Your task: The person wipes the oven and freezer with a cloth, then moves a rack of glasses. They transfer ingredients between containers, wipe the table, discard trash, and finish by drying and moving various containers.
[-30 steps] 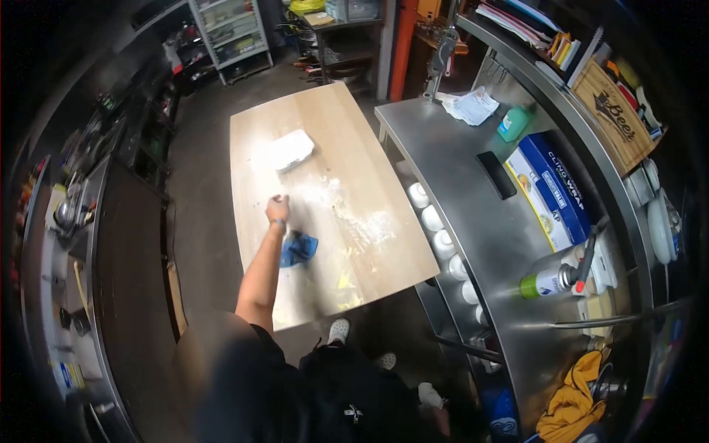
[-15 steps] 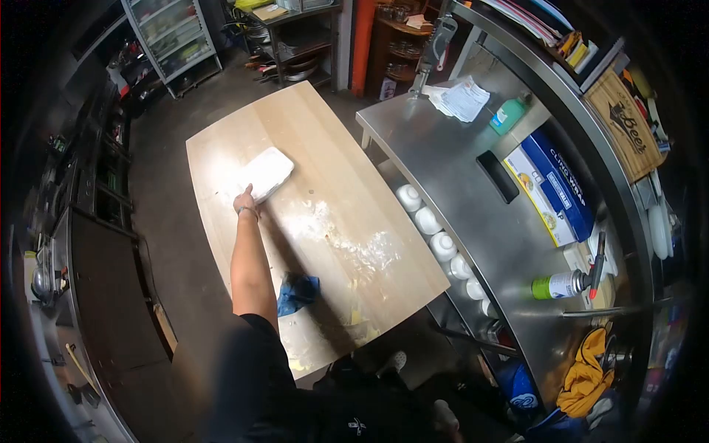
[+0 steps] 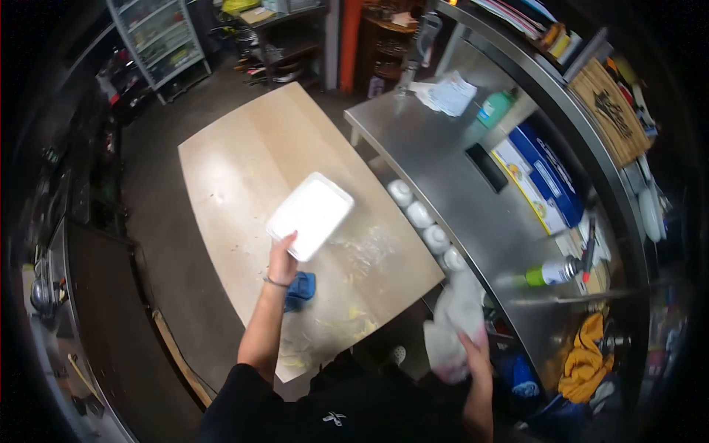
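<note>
My left hand [image 3: 281, 260] grips the near edge of a white rectangular tray [image 3: 313, 213], thumb on top, holding it up over the wooden table [image 3: 266, 133]. Just beyond that wrist a folded blue cloth [image 3: 300, 289] lies on the table, partly hidden by my arm. My right hand [image 3: 476, 356] is closed on a whitish bag [image 3: 452, 314] with pinkish patches, off the table's near right corner. Motion blurs the bag, and its contents do not show. White powder smears [image 3: 369, 247] and yellowish residue mark the near half of the tabletop.
To the right runs a steel counter [image 3: 421, 148] with papers [image 3: 447, 94], a green bottle [image 3: 495, 108], a cling wrap box [image 3: 543, 177] and a blowtorch [image 3: 554, 272]. White tubs [image 3: 419, 215] stand below its edge. A dark cabinet [image 3: 111, 310] is at left.
The tray has come off the far left of the table, moving nearer and right in my left hand. My right hand has come into view with the whitish bag.
</note>
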### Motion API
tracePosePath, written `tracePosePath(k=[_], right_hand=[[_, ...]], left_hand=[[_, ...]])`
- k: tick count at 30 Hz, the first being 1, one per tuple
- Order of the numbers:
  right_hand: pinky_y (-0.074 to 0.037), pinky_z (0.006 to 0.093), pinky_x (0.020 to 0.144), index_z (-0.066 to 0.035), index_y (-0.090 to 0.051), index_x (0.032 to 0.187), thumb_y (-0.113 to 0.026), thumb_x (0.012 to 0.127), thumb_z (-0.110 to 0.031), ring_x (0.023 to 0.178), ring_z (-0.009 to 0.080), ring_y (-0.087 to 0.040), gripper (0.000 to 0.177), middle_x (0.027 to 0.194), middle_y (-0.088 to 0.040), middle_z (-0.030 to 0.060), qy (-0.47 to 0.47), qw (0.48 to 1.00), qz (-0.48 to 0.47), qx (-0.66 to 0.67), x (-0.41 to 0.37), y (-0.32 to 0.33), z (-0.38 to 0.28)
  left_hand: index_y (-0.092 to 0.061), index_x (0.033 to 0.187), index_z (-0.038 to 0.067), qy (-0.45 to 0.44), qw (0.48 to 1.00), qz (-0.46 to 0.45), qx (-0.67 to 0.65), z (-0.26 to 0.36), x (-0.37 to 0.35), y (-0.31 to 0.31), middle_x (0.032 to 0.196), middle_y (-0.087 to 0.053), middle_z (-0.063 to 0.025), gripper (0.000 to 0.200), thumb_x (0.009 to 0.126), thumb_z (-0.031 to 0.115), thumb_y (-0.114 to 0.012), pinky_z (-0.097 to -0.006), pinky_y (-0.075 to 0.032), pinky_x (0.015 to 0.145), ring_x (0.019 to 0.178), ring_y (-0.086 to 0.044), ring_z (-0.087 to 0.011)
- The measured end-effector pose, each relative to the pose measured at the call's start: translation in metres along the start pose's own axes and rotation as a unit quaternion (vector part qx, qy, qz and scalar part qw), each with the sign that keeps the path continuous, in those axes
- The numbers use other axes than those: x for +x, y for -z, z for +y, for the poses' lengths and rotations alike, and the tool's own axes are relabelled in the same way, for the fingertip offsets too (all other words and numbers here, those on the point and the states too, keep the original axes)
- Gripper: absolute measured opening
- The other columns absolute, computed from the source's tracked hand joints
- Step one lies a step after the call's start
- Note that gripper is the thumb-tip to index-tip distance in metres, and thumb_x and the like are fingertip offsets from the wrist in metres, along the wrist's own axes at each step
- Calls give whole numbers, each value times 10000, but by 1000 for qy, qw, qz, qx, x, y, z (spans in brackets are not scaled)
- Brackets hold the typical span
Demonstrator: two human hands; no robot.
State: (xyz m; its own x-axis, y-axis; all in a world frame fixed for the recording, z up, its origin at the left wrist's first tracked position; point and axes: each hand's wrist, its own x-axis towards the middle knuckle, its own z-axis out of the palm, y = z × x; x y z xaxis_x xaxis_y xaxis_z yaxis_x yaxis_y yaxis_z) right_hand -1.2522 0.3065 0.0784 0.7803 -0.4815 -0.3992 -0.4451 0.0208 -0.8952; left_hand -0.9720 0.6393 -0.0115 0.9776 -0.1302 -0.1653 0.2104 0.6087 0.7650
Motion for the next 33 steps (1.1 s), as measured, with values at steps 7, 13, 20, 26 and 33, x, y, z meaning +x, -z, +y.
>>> tracePosePath(k=[7,13,20,26,33], right_hand=[[-327,482,920,-76,-496,1082,-617,716,-292,1134,343,-400,443,1197,-462,154,454,719,51,-524,50,-162,-99],[-395,310,918,-28,-428,1242,-440,871,-462,1072,207,-507,571,1173,-524,131,-79,930,-294,208,122,-92,-49],[-360,272,939,-25,-490,1209,-483,852,-431,1082,178,-486,541,1166,-530,105,49,957,-171,229,103,-84,-13],[-412,309,878,-33,-444,1242,-563,806,-467,1040,174,-511,627,1185,-513,110,-11,884,-78,460,23,-47,39],[-391,252,637,-54,-559,1041,-658,680,-545,733,135,-495,617,848,-557,30,-112,971,63,202,-53,79,41]], left_hand=[[-362,1217,7,21,997,-37,67,-83,-103,-78,1144,-483,-104,472,800,83,-568,-292,-376,908,1049,-467,-184],[-385,1217,6,59,988,-73,120,-33,-126,-80,1155,-500,-93,440,817,93,-545,-306,-385,906,1058,-487,-190],[-369,1239,-18,241,959,-149,24,-32,-143,-111,1177,-507,-131,463,834,141,-530,-352,-422,907,1080,-505,-242],[-382,1248,-14,186,967,-101,-139,-96,-175,-157,1220,-490,-132,473,878,271,-451,-373,-411,906,1092,-498,-262],[-384,1215,-42,45,955,-222,190,-178,-229,-211,1157,-486,-133,429,871,188,-496,-333,-385,891,1047,-475,-207]])
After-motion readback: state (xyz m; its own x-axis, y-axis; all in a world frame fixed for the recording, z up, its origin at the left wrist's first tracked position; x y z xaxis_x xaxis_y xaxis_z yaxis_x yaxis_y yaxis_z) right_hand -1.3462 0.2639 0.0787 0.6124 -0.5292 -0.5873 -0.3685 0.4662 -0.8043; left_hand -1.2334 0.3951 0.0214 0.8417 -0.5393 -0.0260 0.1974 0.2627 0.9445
